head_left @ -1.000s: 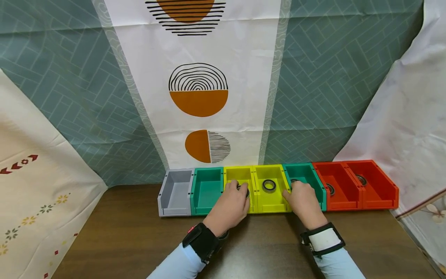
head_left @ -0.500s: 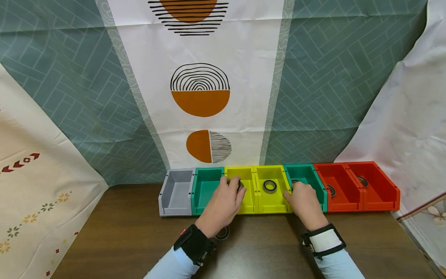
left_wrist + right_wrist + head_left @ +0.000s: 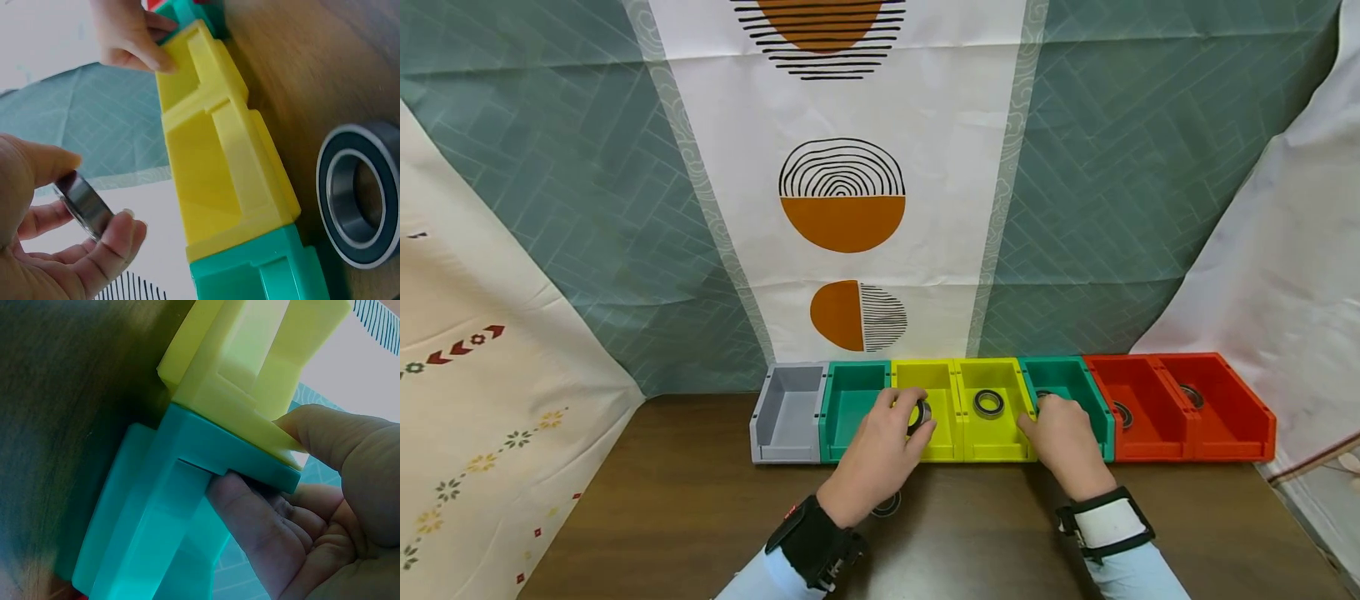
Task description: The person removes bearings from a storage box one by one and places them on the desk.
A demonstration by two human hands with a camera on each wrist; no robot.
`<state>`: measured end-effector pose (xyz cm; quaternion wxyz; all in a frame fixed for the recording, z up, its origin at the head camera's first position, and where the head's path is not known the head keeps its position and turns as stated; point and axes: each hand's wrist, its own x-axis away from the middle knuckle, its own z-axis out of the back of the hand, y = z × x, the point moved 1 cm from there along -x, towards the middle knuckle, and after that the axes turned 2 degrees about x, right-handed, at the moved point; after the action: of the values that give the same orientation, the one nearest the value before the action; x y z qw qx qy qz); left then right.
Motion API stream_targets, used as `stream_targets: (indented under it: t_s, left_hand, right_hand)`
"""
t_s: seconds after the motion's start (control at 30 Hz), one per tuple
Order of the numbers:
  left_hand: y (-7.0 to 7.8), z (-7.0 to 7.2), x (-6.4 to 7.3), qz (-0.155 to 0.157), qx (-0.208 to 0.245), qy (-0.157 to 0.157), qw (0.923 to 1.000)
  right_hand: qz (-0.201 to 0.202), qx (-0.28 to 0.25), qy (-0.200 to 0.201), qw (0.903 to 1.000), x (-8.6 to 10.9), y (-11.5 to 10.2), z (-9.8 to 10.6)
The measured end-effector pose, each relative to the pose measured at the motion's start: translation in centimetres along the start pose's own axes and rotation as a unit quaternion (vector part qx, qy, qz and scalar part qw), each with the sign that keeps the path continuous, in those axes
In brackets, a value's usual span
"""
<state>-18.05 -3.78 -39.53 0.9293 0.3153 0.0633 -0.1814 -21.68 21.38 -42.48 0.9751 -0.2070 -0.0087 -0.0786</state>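
My left hand (image 3: 874, 450) pinches a metal ball bearing (image 3: 89, 206) between thumb and fingertips, its edge toward the left wrist camera. In the head view it holds this bearing over the left yellow bin (image 3: 942, 450). My right hand (image 3: 1067, 442) grips the adjoining walls (image 3: 231, 447) of the right yellow bin and the right green bin, thumb on the yellow side and fingers on the green. Another bearing (image 3: 987, 405) lies flat in the right yellow bin (image 3: 1000, 451). One more bearing (image 3: 331, 200) rests on the table, near my left wrist.
The bins stand in one row along the back of the table (image 3: 700, 500). A grey bin (image 3: 787, 455) and a green bin (image 3: 855, 400) are at the left. Two red bins (image 3: 1232, 442) at the right hold bearings (image 3: 1192, 396). A cloth backdrop (image 3: 865, 108) hangs close behind.
My left hand has drawn back slightly left from over the left yellow bin, and its bearing has turned to show more of its ring. My right hand keeps its grip. The head view has shifted a little.
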Motion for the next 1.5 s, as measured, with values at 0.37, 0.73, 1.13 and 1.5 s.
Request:
stream_targets:
  t_s: [0.37, 0.73, 1.13, 1.5]
  left_hand:
    - [0.2, -0.2, 0.9, -0.037, -0.003, -0.029, 0.9989]
    - [-0.2, -1.5, 1.4, -0.054, -0.046, -0.059, 0.9957]
    - [-0.4, -2.7, 1.7, -0.070, -0.093, -0.101, 0.9880]
    - [-0.6, -3.7, 1.9, -0.086, -0.128, -0.145, 0.9773]
  right_hand:
    - [-0.001, -0.002, -0.006, 1.0000, 0.1, 0.1, -0.1]
    - [-0.007, -0.003, -0.007, 0.9999, 0.1, 0.3, -0.1]
    - [-0.003, 0.000, -0.010, 0.9999, 0.0, 0.2, -0.1]
    - [0.000, 0.003, -0.006, 1.0000, 0.0, 0.2, -0.1]
